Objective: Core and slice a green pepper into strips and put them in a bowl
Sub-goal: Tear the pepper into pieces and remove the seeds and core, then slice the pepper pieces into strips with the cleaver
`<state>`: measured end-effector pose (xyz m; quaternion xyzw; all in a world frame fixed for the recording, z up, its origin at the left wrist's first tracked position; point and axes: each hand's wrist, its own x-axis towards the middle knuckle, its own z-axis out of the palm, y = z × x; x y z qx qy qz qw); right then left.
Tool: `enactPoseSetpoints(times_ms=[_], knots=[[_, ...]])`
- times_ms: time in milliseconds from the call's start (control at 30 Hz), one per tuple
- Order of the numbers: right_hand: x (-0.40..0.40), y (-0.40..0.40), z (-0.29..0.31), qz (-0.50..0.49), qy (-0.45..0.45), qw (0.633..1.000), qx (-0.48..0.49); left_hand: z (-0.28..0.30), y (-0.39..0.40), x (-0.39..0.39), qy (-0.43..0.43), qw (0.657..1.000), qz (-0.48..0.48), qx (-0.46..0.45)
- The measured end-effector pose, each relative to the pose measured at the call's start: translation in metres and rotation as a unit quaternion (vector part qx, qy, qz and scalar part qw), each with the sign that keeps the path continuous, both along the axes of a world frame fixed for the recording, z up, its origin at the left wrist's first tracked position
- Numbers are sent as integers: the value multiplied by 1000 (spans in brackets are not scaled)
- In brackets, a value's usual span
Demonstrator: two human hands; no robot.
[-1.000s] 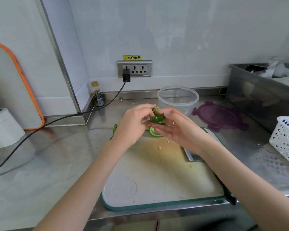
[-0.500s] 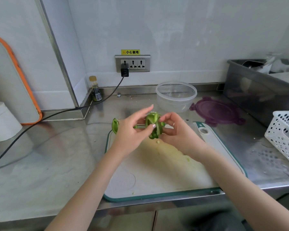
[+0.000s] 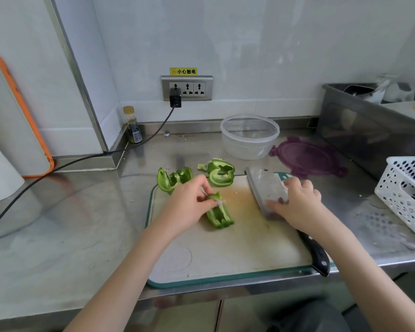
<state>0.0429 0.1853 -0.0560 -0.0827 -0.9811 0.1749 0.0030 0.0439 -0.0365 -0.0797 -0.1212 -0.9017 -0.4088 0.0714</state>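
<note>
Brushed steel counter [image 3: 82, 224], clear plastic bowl [image 3: 249, 140], glossy pepper [image 3: 219, 214].

On the cutting board [image 3: 225, 255], the left hand [image 3: 186, 207] pinches a green pepper piece [image 3: 218, 214] at its middle, the right hand [image 3: 297, 202] rests on the cleaver [image 3: 265, 188] toward its right side, and the clear bowl [image 3: 249, 137] stands behind it.

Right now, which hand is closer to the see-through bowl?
Right. The right hand rests on the knife blade, just in front of the bowl. The left hand holds a pepper piece, farther left.
</note>
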Motion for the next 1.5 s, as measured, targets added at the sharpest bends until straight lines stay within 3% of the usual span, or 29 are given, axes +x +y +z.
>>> enactPoseSetpoints(times_ms=[67, 167, 333, 433, 533, 633, 800, 967, 1133, 1267, 1333, 1433, 1500], knots=[[2, 3, -8, -10, -38, 998, 57, -3, 9, 3, -17, 1000, -9, 7], [-1, 4, -10, 6, -42, 997, 57, -3, 19, 3, -9, 1000, -7, -23], [-2, 8, 4, 4, -53, 992, -111, -1, 14, -3, -47, 998, -26, -25], [2, 13, 7, -3, -41, 986, -164, 18, 6, -15, 19, 1000, 19, -1], [9, 15, 4, -9, -24, 987, -159, 34, 10, -46, 91, 983, 7, -162], [14, 16, 5, -10, -10, 985, -171, 35, 22, -73, 43, 941, -40, -332], [18, 22, 1, -10, -50, 961, -271, 29, 27, -80, -13, 944, -62, -325], [21, 21, 1, -22, -50, 949, -310, 33, 32, -56, 87, 890, 25, -447], [26, 19, -2, -6, -19, 957, -291, 40, 30, -15, 37, 885, 138, -444], [33, 11, 4, 43, 23, 959, -281, 40, 38, 8, -21, 881, 136, -452], [37, 6, 8, 49, 4, 955, -292, 40, 34, 13, 19, 879, 127, -460], [41, 4, 12, 61, -17, 952, -300, 32, 19, 24, 91, 927, -5, -363], [43, 6, 15, 72, -27, 956, -283, 29, 13, 32, 16, 952, -123, -279]])
